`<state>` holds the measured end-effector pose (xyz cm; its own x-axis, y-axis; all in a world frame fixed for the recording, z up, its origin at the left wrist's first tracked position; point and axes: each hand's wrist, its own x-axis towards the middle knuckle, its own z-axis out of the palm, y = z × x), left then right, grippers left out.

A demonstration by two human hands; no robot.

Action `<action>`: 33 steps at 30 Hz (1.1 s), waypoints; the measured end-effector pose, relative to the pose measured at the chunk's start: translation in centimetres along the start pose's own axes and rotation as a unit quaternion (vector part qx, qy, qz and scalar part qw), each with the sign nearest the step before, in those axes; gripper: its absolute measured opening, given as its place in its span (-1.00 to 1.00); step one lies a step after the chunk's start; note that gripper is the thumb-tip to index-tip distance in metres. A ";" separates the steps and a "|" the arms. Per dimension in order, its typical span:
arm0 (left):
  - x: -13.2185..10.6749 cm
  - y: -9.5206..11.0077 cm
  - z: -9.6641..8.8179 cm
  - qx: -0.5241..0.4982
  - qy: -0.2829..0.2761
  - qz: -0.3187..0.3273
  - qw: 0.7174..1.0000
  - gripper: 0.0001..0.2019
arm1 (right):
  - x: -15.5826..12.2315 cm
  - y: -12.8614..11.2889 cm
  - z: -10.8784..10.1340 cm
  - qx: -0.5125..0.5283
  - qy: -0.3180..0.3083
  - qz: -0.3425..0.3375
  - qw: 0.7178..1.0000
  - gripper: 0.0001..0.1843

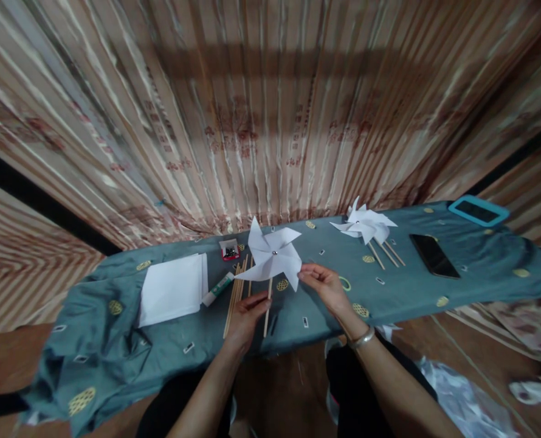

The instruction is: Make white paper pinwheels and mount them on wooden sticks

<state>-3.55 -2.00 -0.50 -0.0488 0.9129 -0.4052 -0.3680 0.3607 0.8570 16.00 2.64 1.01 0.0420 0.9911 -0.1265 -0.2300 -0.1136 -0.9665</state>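
A white paper pinwheel point(269, 260) on a thin wooden stick is held up over the middle of the table, a round metal pin at its centre. My left hand point(247, 319) is closed on its stick just below the paper. With thumb and fingers, my right hand point(321, 283) pinches the tip of one blade at the pinwheel's right side. Beside my left hand lie several loose wooden sticks point(234, 298). A green and white glue stick point(218, 288) rests left of them, and a small red box point(229, 250) of metal pins sits behind.
White paper sheets point(172, 289) are stacked on the left of the cloth-covered table point(325, 316). Several pinwheels point(366, 224) lie at the back right, near a dark phone point(434, 255) and a blue-framed device point(479, 210). A curtain point(270, 121) hangs behind.
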 end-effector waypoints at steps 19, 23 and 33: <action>0.8 -0.4 0.0 -0.003 -0.014 0.025 1.000 -0.60 | -1.4 -0.1 2.8 0.060 -0.068 0.039 0.995 -0.68; 0.8 -0.4 0.2 -0.007 -0.013 0.021 1.000 -0.58 | -1.4 0.2 2.9 0.066 -0.076 0.042 0.994 -0.71; 0.7 -0.8 0.5 -0.008 -0.001 0.016 1.000 -0.54 | -1.5 0.6 3.2 0.076 -0.084 0.040 0.993 -0.72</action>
<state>-2.83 -1.52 -1.31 -0.0595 0.9240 -0.3776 -0.3814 0.3285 0.8641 12.65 1.33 1.39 -0.1420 0.9783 -0.1508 -0.3705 -0.1937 -0.9084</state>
